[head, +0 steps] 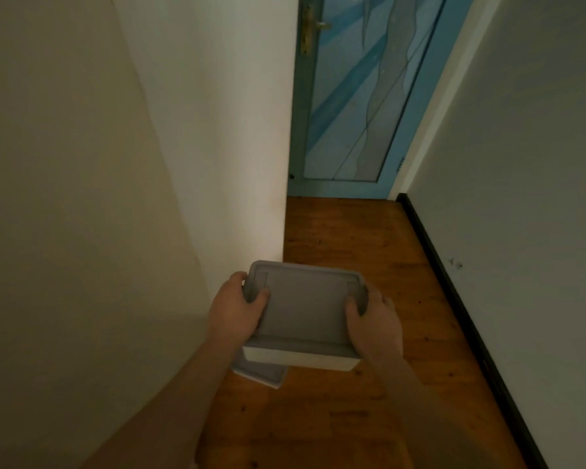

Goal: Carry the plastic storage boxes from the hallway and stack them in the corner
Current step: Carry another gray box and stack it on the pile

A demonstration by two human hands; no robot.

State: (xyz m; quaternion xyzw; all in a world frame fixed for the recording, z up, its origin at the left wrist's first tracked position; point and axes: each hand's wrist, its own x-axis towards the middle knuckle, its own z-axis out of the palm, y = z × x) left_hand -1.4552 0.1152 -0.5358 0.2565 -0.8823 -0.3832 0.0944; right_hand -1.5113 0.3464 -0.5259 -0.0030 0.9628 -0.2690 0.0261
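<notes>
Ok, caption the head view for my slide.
Both hands, left hand and right hand, grip a grey lidded plastic storage box above the wooden floor, facing a blue glazed door.

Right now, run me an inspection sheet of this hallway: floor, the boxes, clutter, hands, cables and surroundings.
Surface: wooden floor, bare where visible.
Job's things: grey lidded box held level above the floor; a second box shows beneath it, partly hidden, contact unclear.
Clutter: nothing seen.
Hands: left hand and right hand grip the box's short ends, thumbs on the lid.
Cables: nothing seen.
Surroundings: wall corner on the left, blue glazed door ahead, white wall with dark skirting on the right.
</notes>
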